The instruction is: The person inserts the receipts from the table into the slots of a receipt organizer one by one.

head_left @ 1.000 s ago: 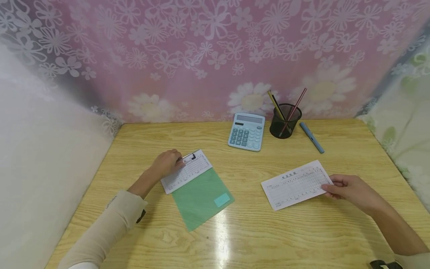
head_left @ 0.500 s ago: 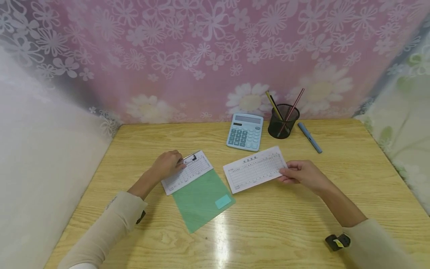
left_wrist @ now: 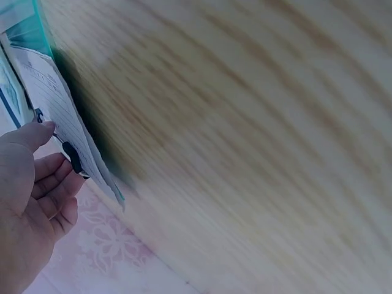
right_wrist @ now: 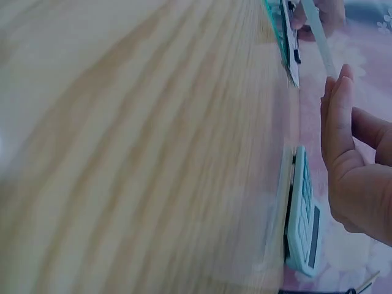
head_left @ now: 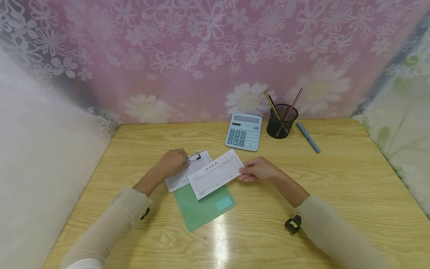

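A green clipboard (head_left: 193,215) lies tilted on the desk, a printed form (head_left: 176,182) under its metal clip (head_left: 195,153). My left hand (head_left: 173,163) pinches the clip at the top edge; in the left wrist view its thumb and fingers (left_wrist: 58,190) are at the clip's dark ends. With thumb and fingers, my right hand (head_left: 258,170) pinches the right end of a white printed form pad (head_left: 216,175). Overlapping the clipboard from above, this pad hides part of its form and green board. In the right wrist view the pad (right_wrist: 318,37) is edge-on, apart from the clipboard (right_wrist: 275,33).
Behind the hands lies a light blue calculator (head_left: 244,132). To its right stand a black mesh pen holder (head_left: 281,123) with pencils and a blue pen (head_left: 308,137) lying flat. A floral-patterned backdrop (head_left: 188,67) rises at the wooden desk's (head_left: 268,231) back edge.
My right hand has carried the form pad leftward from the right side of the desk to over the clipboard. The left hand stays at the clip, and the clipboard has shifted slightly.
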